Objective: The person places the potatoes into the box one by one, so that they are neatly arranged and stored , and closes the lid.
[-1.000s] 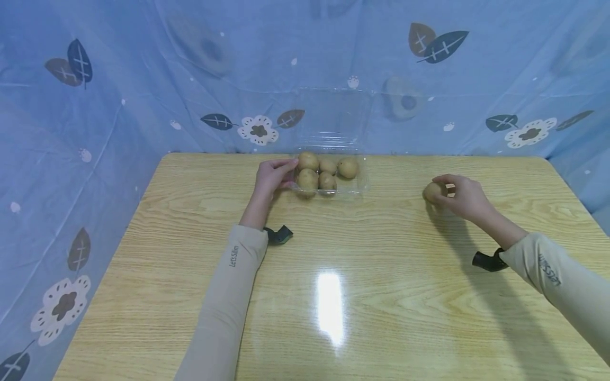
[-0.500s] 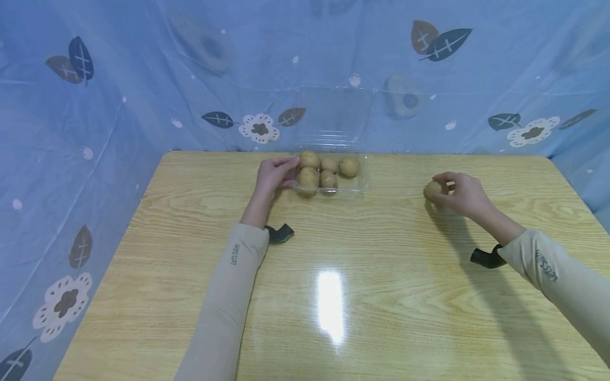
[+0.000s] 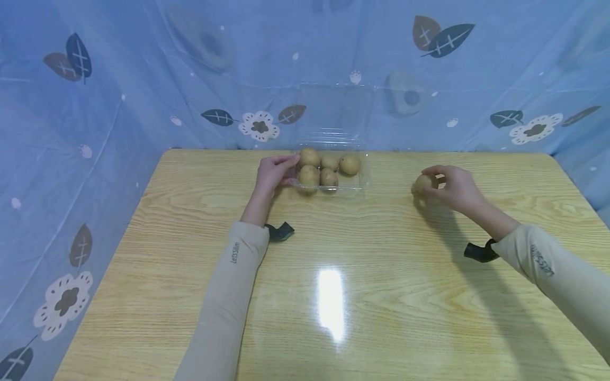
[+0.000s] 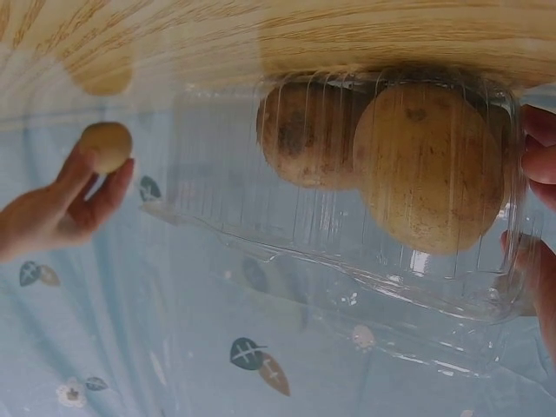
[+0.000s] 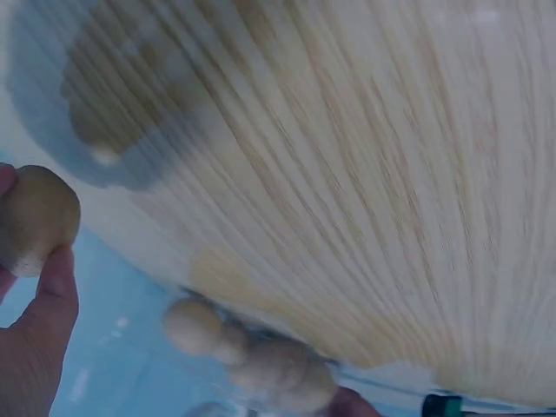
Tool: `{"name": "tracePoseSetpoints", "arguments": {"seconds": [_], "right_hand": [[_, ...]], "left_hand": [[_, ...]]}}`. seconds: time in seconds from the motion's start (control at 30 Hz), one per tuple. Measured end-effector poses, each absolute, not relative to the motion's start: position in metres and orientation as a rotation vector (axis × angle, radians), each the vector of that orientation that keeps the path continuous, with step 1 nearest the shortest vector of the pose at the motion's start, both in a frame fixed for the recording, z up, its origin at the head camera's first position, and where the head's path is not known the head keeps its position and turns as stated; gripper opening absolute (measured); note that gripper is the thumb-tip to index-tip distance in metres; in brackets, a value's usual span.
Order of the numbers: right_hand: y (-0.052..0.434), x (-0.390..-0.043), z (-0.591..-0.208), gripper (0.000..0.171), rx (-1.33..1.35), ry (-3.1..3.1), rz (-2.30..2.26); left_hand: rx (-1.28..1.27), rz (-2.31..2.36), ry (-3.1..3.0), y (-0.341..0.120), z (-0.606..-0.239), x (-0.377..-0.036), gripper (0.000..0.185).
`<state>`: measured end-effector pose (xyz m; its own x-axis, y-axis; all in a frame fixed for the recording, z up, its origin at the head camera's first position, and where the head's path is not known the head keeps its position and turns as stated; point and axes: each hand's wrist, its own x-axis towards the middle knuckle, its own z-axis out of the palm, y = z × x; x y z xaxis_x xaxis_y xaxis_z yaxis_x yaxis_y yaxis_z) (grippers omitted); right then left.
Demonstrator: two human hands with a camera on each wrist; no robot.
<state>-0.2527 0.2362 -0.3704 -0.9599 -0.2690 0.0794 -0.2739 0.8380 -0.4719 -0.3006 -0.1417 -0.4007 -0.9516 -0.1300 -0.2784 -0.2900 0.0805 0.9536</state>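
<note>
A clear plastic clamshell box (image 3: 364, 181) stands at the table's far middle with its lid (image 3: 333, 114) raised. Several potatoes (image 3: 310, 174) lie in it. My left hand (image 3: 272, 173) grips the box's left edge; in the left wrist view its fingers (image 4: 540, 149) curl at the box wall (image 4: 261, 208) next to a large potato (image 4: 427, 165). To the right of the box, my right hand (image 3: 452, 189) pinches a single small potato (image 3: 422, 183) just above the table. The right wrist view shows that potato (image 5: 35, 217) against my thumb (image 5: 54, 300).
The wooden table (image 3: 381, 275) has a bright glare spot (image 3: 330, 304) in the middle. A blue leaf-and-flower curtain (image 3: 143, 79) closes off the back and sides. Black wrist straps (image 3: 281, 232) (image 3: 478, 252) sit at both cuffs.
My right hand has carried the single potato a short way left, toward the box. The left hand and the box have stayed put.
</note>
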Motion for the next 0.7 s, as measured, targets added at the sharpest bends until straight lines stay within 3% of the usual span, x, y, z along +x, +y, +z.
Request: {"name": "tracePoseSetpoints", "arguments": {"seconds": [0.7], "right_hand": [[0.15,-0.255,-0.34,0.035,0.709,-2.864,0.89]], "left_hand": [[-0.444,2.022,2.195,-0.142,-0.402,-0.301,0.04]]}}
